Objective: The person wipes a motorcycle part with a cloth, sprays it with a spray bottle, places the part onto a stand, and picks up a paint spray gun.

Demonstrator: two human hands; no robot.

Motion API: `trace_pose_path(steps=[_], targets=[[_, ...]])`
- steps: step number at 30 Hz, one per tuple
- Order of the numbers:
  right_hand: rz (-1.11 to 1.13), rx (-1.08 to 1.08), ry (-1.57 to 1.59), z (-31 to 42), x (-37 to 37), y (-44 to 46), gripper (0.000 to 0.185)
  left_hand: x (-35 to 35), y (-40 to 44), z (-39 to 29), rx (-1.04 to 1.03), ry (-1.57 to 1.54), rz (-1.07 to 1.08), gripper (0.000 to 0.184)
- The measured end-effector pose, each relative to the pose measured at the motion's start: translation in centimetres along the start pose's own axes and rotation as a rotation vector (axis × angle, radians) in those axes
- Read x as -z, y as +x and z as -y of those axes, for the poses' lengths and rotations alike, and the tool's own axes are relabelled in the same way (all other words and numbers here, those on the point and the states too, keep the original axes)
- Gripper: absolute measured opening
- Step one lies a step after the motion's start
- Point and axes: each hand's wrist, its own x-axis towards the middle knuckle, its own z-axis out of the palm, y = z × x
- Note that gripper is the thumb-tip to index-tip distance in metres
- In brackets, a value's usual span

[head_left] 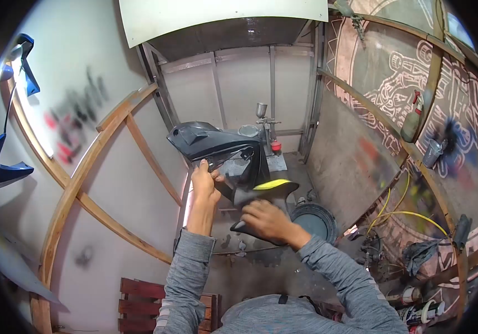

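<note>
A dark motorcycle fairing panel (211, 139) spans the middle of the view, its top end pointing up and left. Its lower part carries a bright yellow patch (272, 184). My left hand (205, 183) has its fingers closed on the panel's left edge. Over the black lower part, my right hand (267, 220) is slightly blurred, with curled fingers against the surface; whatever lies under them is hidden. Behind the panel, a spray gun (262, 111) with a metal cup stands near a small red container (276, 146).
A round dark tub (314, 221) sits on the floor at right. Wooden beams (83, 172) cross the left wall, where blue panels (5, 167) hang. A yellow hose (411, 213) and a spray bottle (411, 123) are at right. A red slatted pallet (141, 306) lies below.
</note>
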Motion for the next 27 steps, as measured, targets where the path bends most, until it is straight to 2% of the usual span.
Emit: trace_pose_path(steps=[2,5,7,11,13,16,17,20,22,25,27], targets=[[-0.123,0.007,-0.046,-2.3,2.5,1.6,0.022,-0.2,-0.5,-0.3,0.000,0.065,0.020,0.012],[-0.176,-0.124,-0.079,-6.3,5.5,3.4,0.024,-0.2,-0.8,0.2,0.020,0.116,0.026,0.014],[-0.406,-0.306,-0.007,-6.8,5.2,3.7,0.025,0.2,-0.6,0.7,0.030,0.085,0.004,0.015],[-0.275,-0.158,-0.005,-1.6,1.1,1.2,0.025,0.6,0.2,1.6,0.059,0.019,-0.045,0.014],[-0.130,-0.097,0.010,0.2,0.4,0.6,0.023,1.1,0.2,1.7,0.054,0.019,-0.047,0.013],[-0.186,-0.063,-0.002,-3.8,2.0,0.9,0.022,1.3,0.2,1.9,0.073,0.008,-0.064,0.012],[-0.267,-0.205,0.050,-4.4,3.7,1.7,0.022,1.2,0.0,1.9,0.069,0.053,-0.025,0.011],[-0.259,-0.262,0.096,-5.0,3.3,2.0,0.022,1.2,0.1,2.1,0.084,0.088,-0.014,0.011],[-0.227,-0.098,0.057,-2.7,1.8,1.4,0.022,0.8,0.4,2.0,0.100,0.071,-0.030,0.013],[-0.122,-0.015,0.125,-0.3,-1.5,-0.5,0.024,1.1,1.2,1.9,0.099,0.027,-0.083,0.015],[-0.072,-0.018,0.020,0.5,-1.2,-1.1,0.038,1.9,1.7,2.1,0.099,-0.021,-0.111,0.016]])
